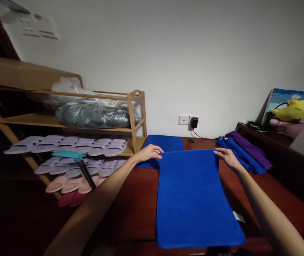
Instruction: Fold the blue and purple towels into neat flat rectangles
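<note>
A blue towel (191,199) is stretched between my two hands above the desk, its lower part hanging toward me. My left hand (150,153) pinches its far left corner, and my right hand (228,158) pinches the far right corner. On the towel's right edge, low down, a small white label (238,217) sticks out. Behind my left hand, another blue towel (168,142) lies flat on the desk, partly covered by the held one. Beyond my right hand, blue cloths (241,156) and a purple cloth (250,149) lie in a bundle.
The reddish-brown desk (138,199) stands against a white wall. To the left, a wooden shoe rack (137,121) carries several slippers (80,142) and plastic-wrapped goods (96,113). A black plug (194,122) sits in the wall socket. A yellow plush toy (292,110) rests on the right shelf.
</note>
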Demonstrator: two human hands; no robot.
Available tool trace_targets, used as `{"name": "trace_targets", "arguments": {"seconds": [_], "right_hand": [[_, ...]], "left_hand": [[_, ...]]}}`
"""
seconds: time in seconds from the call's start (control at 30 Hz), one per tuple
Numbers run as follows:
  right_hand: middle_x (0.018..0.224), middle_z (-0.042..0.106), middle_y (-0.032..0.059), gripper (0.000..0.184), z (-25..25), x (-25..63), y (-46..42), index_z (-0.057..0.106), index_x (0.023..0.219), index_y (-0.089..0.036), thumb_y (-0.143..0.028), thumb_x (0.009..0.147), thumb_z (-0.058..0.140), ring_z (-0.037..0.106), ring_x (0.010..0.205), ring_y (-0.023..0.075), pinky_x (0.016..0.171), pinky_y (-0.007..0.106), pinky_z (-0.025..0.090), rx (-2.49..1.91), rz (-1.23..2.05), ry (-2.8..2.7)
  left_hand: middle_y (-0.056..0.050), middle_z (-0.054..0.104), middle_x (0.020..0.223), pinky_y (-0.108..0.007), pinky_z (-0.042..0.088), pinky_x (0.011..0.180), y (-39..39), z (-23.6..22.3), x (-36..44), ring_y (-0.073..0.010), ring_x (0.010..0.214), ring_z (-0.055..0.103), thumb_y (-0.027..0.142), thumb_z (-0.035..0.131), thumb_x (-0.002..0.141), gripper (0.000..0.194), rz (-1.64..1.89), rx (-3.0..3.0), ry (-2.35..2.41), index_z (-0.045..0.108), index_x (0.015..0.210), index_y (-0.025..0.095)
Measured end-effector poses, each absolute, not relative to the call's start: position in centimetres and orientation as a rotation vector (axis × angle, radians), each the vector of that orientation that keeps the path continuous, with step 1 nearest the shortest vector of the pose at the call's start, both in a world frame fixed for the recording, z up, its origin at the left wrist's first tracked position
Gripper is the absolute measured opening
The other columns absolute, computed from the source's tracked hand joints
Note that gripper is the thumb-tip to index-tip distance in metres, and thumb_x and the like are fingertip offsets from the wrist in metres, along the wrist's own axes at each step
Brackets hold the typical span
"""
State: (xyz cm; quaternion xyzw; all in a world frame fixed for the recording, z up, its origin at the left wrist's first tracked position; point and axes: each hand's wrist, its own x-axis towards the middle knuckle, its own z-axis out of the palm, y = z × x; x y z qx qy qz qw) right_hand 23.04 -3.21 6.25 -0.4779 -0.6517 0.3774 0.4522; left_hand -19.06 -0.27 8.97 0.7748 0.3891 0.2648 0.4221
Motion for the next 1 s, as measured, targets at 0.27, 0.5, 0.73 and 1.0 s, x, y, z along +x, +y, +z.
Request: {"name": "trace_targets", "arguments": {"seconds": [0.27, 0.5, 0.73, 1.0], "right_hand": [[0.073, 0.065, 0.0036, 0.049, 10.0, 20.3, -4.5, 0.07, 0.085, -0.013, -0.057, 0.063, 0.072, 0.057, 0.068, 0.0152, 0.069, 0.028, 0.045, -1.145, 0.809, -1.627], [0.063, 0.06, -0.0006, 0.044, 14.2, 18.2, -5.4, 0.069, 0.078, -0.015, -0.055, 0.061, 0.074, 0.05, 0.059, 0.0105, 0.06, 0.024, 0.042, -1.109, 0.667, -1.567], [0.075, 0.064, 0.0021, 0.04, 16.8, 15.3, -3.5, 0.071, 0.078, -0.017, -0.052, 0.06, 0.075, 0.052, 0.066, 0.0109, 0.061, 0.024, 0.041, -1.05, 0.581, -1.561], [0.054, 0.053, -0.0028, 0.042, 16.7, 12.4, 1.4, 0.066, 0.078, -0.014, -0.048, 0.056, 0.079, 0.044, 0.041, 0.0061, 0.039, 0.021, 0.03, -1.002, 0.837, -1.4]], "left_hand": [[0.0, 0.066, 0.064, -0.026, 0.046, 0.063, -2.1, 12.2, -21.7, -0.0153, 0.063, 0.06, 0.037, 0.073, 0.061, 0.027, 0.87, 1.983, 1.19, 0.068, 0.076, 0.016], [-0.001, 0.068, 0.074, -0.024, 0.045, 0.068, -4.7, 16.2, -23.7, -0.0141, 0.071, 0.061, 0.039, 0.075, 0.062, 0.029, 1.222, 1.846, 1.165, 0.069, 0.08, 0.017], [0.003, 0.061, 0.058, -0.018, 0.036, 0.045, -4.1, 18.9, -24.0, -0.0072, 0.048, 0.05, 0.028, 0.077, 0.058, 0.024, 1.533, 1.638, 1.247, 0.068, 0.075, 0.015], [0.003, 0.056, 0.051, -0.013, 0.028, 0.032, 0.1, 19.5, -23.5, -0.0078, 0.035, 0.053, 0.012, 0.067, 0.071, 0.01, 1.728, 1.367, 1.303, 0.06, 0.079, 0.01]]}}
